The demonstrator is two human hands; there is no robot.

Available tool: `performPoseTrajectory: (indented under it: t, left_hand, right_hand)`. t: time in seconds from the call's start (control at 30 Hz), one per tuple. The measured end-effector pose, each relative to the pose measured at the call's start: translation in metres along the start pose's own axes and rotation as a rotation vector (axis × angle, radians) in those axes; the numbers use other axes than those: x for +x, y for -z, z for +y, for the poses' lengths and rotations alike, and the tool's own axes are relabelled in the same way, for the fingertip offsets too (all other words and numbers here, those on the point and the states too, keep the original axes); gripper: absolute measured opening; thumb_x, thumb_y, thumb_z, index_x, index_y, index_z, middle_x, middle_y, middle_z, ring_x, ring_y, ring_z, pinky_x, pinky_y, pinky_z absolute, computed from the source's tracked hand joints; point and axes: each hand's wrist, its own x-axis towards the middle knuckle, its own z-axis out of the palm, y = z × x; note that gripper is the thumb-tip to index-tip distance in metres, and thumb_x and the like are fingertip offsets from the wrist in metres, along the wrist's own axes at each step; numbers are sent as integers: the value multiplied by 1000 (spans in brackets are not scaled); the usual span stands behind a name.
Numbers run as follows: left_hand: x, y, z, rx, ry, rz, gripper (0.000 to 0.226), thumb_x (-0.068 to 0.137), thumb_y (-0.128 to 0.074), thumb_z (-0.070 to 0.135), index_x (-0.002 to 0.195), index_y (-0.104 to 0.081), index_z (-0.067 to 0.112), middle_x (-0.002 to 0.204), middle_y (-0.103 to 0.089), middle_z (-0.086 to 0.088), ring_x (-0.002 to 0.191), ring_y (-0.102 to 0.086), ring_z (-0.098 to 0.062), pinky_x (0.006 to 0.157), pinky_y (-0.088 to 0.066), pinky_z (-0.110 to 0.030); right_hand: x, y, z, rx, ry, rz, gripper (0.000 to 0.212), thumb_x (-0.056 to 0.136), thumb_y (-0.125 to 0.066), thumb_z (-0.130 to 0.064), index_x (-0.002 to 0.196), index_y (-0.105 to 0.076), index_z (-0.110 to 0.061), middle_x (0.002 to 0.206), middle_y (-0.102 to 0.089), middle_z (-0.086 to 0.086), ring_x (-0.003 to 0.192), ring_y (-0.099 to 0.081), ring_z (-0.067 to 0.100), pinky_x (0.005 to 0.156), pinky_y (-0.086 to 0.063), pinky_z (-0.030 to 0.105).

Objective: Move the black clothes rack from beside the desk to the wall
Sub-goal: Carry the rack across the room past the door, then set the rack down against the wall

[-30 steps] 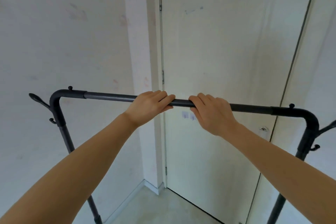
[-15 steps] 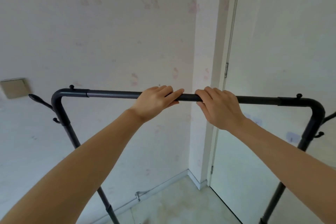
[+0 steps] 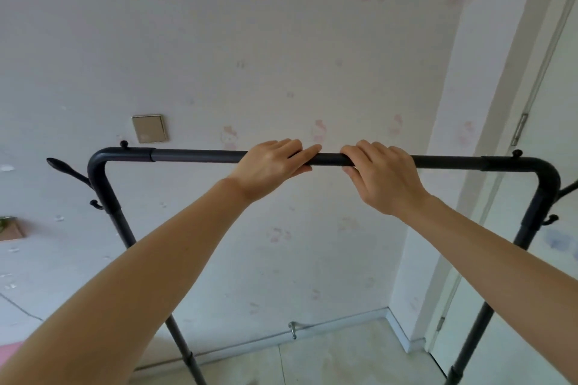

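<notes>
Both hands, left hand (image 3: 275, 166) and right hand (image 3: 383, 178), are clasping the black clothes rack (image 3: 200, 156); we are facing its bar, parallel to the wall (image 3: 281, 56).

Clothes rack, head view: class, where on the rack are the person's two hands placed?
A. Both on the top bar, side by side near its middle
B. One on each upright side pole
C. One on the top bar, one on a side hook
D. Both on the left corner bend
A: the left hand and right hand both grip the top bar of the black clothes rack, close together near its middle.
</notes>
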Motion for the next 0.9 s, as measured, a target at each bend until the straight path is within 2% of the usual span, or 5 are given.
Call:
performPoseTrajectory:
  t: [0.17, 0.5, 0.67, 0.8, 0.9]
  left_hand:
    - [-28, 5, -53, 51, 1, -17, 30, 93, -64, 19, 120, -63, 4, 74, -62, -11, 56, -55, -25, 45, -50, -37]
    - [-92, 3, -144, 111, 37, -44, 29, 94, -62, 20, 118, -64, 4, 74, -61, -10, 56, -55, -25, 43, -50, -36]
    - [-117, 1, -173, 138, 37, -73, 29, 93, -63, 20, 117, -64, 4, 74, -61, -10, 56, -55, -24, 39, -47, -33]
    - [-131, -2, -190, 153, 46, -87, 29, 93, -63, 20, 118, -64, 5, 73, -61, -9, 57, -54, -22, 39, -45, -32]
    - [-139, -8, -202, 163, 52, -92, 29, 93, -64, 19, 118, -64, 5, 73, -62, -9, 57, -55, -22, 39, -46, -33]
  right_hand:
    - [47, -34, -30, 44, 36, 57, 25, 94, -48, -26, 109, -59, -9, 81, -62, 5, 59, -52, 26, 47, -41, 36]
    - [124, -97, -94, 101, 104, 66, 24, 95, -47, -26, 107, -60, -10, 79, -61, 3, 55, -51, 25, 40, -41, 34]
    - [148, -123, -117, 106, 137, 57, 23, 94, -47, -26, 107, -59, -10, 79, -60, 3, 54, -50, 24, 41, -32, 27]
    - [163, -141, -130, 135, 156, 43, 25, 95, -46, -26, 108, -59, -9, 81, -61, 4, 55, -52, 25, 40, -39, 30]
    - [175, -155, -133, 133, 179, 27, 26, 95, -43, -28, 108, -59, -10, 81, -61, 3, 55, -51, 24, 40, -38, 30]
